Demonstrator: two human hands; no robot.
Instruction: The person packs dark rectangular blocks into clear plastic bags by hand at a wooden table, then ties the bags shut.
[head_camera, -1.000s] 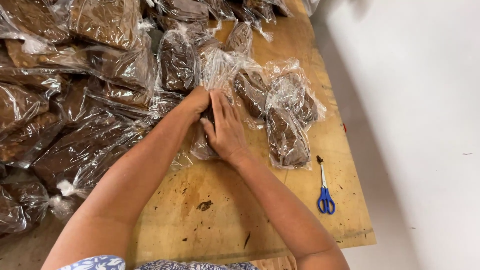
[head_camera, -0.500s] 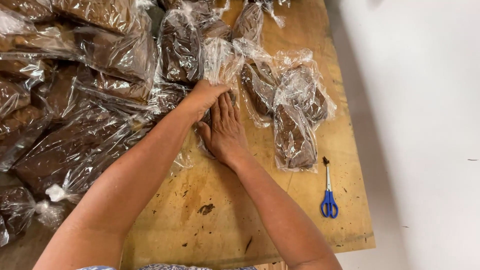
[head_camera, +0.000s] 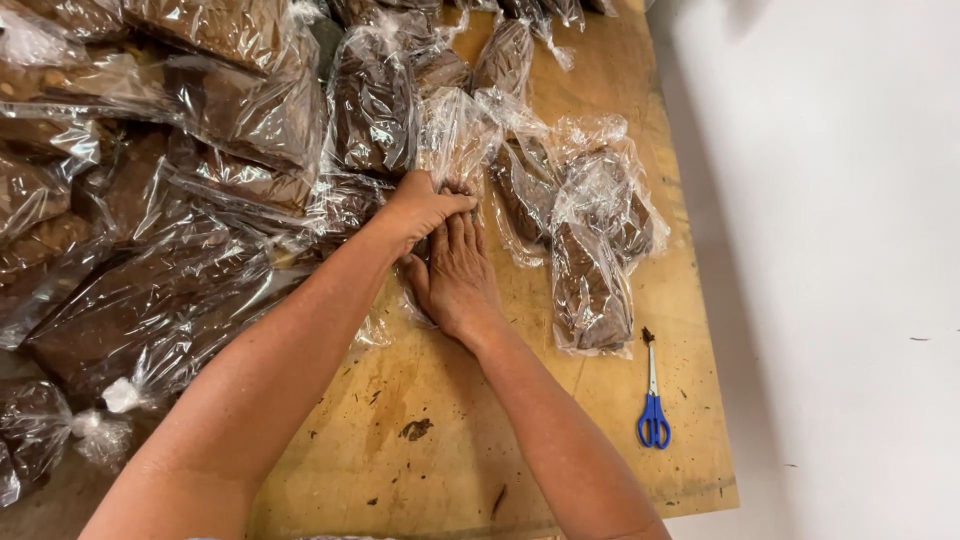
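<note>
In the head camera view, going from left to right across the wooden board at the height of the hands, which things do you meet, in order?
Pile of clear bags with brown filling → left hand → right hand → single filled bag lying lengthwise → blue-handled scissors → white floor.

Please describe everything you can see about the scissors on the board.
The scissors are small, with blue plastic loop handles and thin, dark metal blades that look closed. They lie flat on the wooden board near its right edge, blades pointing away from the person, handles nearer. Nothing touches them; the nearest clear bag of brown material lies just beyond the tips.
</note>
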